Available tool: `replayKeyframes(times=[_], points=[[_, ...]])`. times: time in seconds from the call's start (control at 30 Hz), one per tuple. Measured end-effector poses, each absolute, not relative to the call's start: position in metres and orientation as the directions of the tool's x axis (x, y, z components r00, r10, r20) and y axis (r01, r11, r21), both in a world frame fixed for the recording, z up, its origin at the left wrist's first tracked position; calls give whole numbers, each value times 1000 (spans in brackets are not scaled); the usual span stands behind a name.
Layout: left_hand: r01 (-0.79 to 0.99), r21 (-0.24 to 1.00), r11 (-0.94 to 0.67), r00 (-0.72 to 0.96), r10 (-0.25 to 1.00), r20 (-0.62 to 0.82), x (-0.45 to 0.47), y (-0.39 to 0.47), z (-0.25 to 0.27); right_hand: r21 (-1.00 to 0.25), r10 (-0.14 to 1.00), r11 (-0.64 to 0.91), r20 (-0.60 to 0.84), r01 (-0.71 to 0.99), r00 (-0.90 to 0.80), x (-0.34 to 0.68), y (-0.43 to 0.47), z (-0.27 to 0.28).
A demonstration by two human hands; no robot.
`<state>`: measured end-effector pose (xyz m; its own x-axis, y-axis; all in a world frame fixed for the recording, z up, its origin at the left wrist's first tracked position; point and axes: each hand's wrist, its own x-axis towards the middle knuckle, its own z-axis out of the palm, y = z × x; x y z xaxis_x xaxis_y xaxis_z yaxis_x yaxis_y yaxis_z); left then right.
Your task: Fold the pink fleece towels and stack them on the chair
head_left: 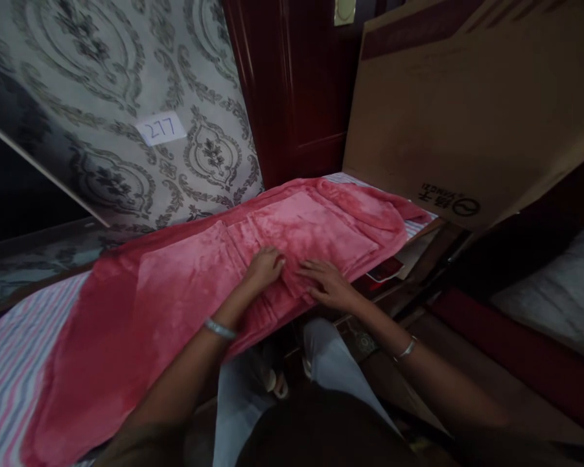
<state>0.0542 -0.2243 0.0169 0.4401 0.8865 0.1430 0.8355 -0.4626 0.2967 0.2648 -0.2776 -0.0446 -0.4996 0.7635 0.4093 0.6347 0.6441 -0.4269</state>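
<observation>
A long red-and-pink plush cloth [185,279] lies spread over a striped padded board [39,334]. Seams and raised folds cross its middle; whether it is a garment I cannot tell. My left hand [265,267], with a silvery band on the wrist, rests at those folds, its fingers curled and pinching the plush. Just to the right, my right hand [331,285] lies on the cloth near its front edge, fingers apart and slightly bent. A thin bangle circles that wrist. A small gap of fabric separates the two hands.
Behind the board stands a grey-patterned wall [214,155] bearing a paper marked 277 [161,128]. A dark red door [296,78] and a big cardboard sheet [467,117] rise at the back right. My legs [340,363] are below the front edge.
</observation>
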Motion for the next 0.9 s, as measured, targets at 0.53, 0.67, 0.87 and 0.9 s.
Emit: replayKeyframes(times=[0.53, 0.67, 0.87, 0.9], points=[[716, 605, -350, 360, 926, 109, 39, -272, -9, -293, 522, 827, 717, 480, -462, 276, -288, -39], [666, 690, -284, 322, 943, 78, 41, -271, -8, -264, 537, 819, 665, 509, -518, 278, -298, -51], [512, 858, -49, 245, 965, -92, 33, -259, -3, -314, 564, 791, 708, 525, -426, 269, -299, -60], [475, 880, 11, 211, 969, -126, 30, -254, -1, -339, 568, 786, 725, 516, -390, 266, -298, -61]])
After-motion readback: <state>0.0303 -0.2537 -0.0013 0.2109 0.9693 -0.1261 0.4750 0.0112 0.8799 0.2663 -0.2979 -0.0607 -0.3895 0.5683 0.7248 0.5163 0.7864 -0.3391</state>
